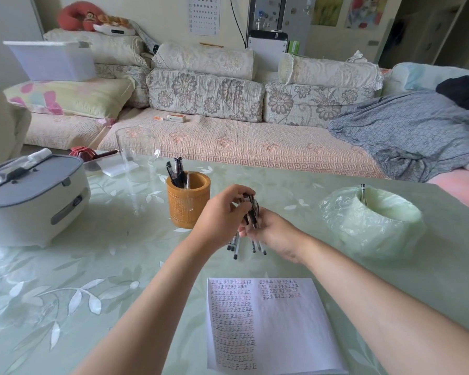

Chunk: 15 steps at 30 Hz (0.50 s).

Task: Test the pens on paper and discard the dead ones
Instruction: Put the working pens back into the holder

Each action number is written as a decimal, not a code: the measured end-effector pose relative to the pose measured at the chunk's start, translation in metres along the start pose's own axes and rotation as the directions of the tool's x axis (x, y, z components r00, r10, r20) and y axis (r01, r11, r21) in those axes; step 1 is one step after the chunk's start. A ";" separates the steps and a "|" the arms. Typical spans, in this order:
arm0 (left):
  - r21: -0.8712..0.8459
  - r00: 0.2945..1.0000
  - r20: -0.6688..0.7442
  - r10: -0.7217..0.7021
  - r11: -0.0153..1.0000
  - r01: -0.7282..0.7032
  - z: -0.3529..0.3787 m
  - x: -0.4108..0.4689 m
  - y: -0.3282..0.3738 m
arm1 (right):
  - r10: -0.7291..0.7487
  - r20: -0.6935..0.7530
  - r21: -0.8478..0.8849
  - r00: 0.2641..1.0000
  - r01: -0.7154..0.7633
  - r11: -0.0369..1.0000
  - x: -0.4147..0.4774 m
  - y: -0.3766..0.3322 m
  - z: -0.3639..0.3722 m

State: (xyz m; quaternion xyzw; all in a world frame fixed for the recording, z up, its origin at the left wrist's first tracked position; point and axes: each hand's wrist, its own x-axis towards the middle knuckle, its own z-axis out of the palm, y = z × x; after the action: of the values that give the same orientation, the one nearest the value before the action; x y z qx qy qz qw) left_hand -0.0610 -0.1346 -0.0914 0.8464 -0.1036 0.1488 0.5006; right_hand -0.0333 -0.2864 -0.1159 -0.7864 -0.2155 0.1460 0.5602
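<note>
Holding a bunch of pens (pixel 235 246) over the middle of the table (pixel 114 269), the two hands are meeting just right of centre frame. The left hand (pixel 221 213) is curling its fingers over the top end of the pens, fingertips pressed close together against the dark clips. The right hand (pixel 278 236) is wrapping its fingers round the middle of the same pens from the other side, so the hands are touching or nearly so. The lower ends of the pens are fanning out below both hands, pointing down toward the near edge. Whether they are touching the table is not clear.

The paper (pixel 287 328) is lying flat at lower centre, below the hands and apart from them. Its left page is filled with rows of small written marks, and a few more rows are running across the top of the right page.

A tan cup (pixel 187 209) is standing just left of the left hand, with other pens (pixel 177 173) sticking upright out of it. At right of frame a bin (pixel 374 226) lined with a pale green bag is sitting on the table, and a lone pen (pixel 362 192) is poking up from its opening.

A clear glass (pixel 137 147) is standing at the far edge, upper left of the cup. A white case (pixel 30 209) with a grey lid is sitting at left. A sofa (pixel 228 142) is running across the background.
</note>
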 end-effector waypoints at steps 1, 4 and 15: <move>0.005 1.000 0.005 0.000 1.000 0.000 0.000 0.000 0.000 | -0.011 -0.023 0.015 1.000 0.011 1.000 0.000 -0.001 -0.003; 0.019 1.000 0.026 0.018 1.000 -0.019 0.001 0.000 0.002 | 0.003 -0.052 -0.015 0.999 -0.004 1.000 0.000 0.003 -0.005; 0.033 0.998 0.060 -0.017 0.999 0.015 -0.005 -0.001 0.001 | -0.078 -0.002 -0.134 0.997 0.077 0.988 -0.004 -0.008 0.005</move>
State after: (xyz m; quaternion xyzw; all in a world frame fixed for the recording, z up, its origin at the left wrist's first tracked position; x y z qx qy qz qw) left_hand -0.0629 -0.1309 -0.0885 0.8593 -0.1095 0.1210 0.4847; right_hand -0.0402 -0.2820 -0.1095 -0.8139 -0.2529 0.1064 0.5122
